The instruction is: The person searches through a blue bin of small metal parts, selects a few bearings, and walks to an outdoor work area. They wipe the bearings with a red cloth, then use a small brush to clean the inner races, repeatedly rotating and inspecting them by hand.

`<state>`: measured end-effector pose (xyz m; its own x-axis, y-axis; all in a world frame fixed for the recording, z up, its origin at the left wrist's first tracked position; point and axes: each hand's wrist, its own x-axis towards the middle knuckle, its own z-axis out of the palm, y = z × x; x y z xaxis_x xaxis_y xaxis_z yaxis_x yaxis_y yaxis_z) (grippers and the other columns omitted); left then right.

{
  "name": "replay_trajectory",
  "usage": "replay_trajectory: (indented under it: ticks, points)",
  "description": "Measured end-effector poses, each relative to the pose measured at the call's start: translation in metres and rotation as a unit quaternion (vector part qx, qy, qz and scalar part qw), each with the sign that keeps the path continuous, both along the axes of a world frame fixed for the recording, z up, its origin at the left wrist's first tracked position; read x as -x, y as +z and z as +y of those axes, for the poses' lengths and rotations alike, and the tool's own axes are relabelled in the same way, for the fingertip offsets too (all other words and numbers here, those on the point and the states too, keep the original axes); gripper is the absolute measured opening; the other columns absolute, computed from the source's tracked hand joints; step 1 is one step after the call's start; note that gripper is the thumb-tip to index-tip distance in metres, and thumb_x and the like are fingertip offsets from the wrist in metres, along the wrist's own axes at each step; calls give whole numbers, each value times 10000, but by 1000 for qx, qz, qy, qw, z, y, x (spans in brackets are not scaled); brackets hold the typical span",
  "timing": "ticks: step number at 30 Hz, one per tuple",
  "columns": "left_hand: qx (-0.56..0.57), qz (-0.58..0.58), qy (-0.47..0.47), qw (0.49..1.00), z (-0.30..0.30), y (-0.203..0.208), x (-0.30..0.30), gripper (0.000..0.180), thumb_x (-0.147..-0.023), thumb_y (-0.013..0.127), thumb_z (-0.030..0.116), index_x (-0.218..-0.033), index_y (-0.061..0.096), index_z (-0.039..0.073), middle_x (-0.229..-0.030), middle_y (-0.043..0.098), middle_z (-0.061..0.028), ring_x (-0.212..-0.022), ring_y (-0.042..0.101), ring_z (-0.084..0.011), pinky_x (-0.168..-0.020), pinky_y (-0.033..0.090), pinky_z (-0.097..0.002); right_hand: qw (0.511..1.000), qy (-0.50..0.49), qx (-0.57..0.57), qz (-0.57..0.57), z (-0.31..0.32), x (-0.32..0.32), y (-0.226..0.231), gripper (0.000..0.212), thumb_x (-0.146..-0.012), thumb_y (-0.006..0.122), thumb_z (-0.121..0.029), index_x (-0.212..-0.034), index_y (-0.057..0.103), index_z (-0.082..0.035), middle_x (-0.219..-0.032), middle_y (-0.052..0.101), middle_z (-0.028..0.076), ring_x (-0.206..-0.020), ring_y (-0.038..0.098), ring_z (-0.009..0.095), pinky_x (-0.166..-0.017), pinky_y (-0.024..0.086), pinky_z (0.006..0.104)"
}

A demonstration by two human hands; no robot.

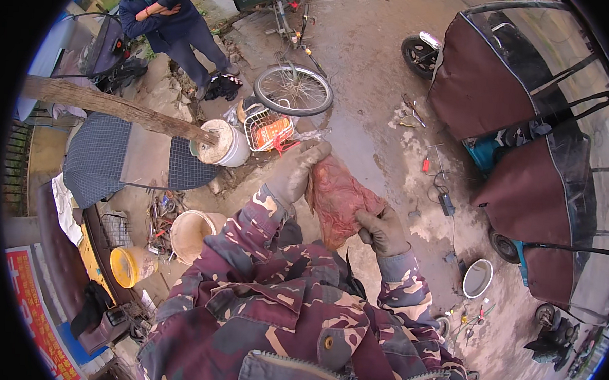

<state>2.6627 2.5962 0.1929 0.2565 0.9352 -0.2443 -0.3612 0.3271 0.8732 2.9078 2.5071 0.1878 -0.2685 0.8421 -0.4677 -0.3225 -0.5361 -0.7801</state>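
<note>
In front of my chest I hold a crumpled, dull-red plastic bag (343,197), stretched between both hands. My left hand (297,173), in a grey work glove, is closed on the bag's upper left edge. Lower down on the right side, my right hand (384,233), also gloved, pinches the bag between thumb and fingers. Past my left hand lies a white wire basket (269,129) with an orange-red thing in it. A white bucket (233,145) stands to its left, with a wooden post rising from it.
An upturned bicycle's wheel (294,90) lies ahead. A person (168,17) stands far left, arms crossed. Covered brown three-wheelers (486,82) line the right. A beige bucket (192,236), yellow bucket (128,266) and pile of tools (160,221) are at left; a white basin (478,278) sits right.
</note>
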Motion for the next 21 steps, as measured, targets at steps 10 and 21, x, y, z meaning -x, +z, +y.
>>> replay_trajectory:
  ticks: [10,21]
  points:
    - [-16,122,-54,991,-15,-9,5,669,-1036,718,441,-1448,558,-62,-1346,657,-148,-1235,640,-226,-1040,544,-378,999,-9,-17,-38,9,15,2,286,-952,820,-155,-1202,723,-56,-769,660,-2,-550,560,81,-477,419,247]
    - [43,138,-70,987,-40,-36,-4,468,-1074,675,341,-1345,618,-36,-1139,698,-87,-1004,690,-177,-928,566,-346,999,-20,-3,-41,15,12,-11,378,-977,765,-69,-1339,655,-67,-846,681,4,-544,558,87,-458,401,234]
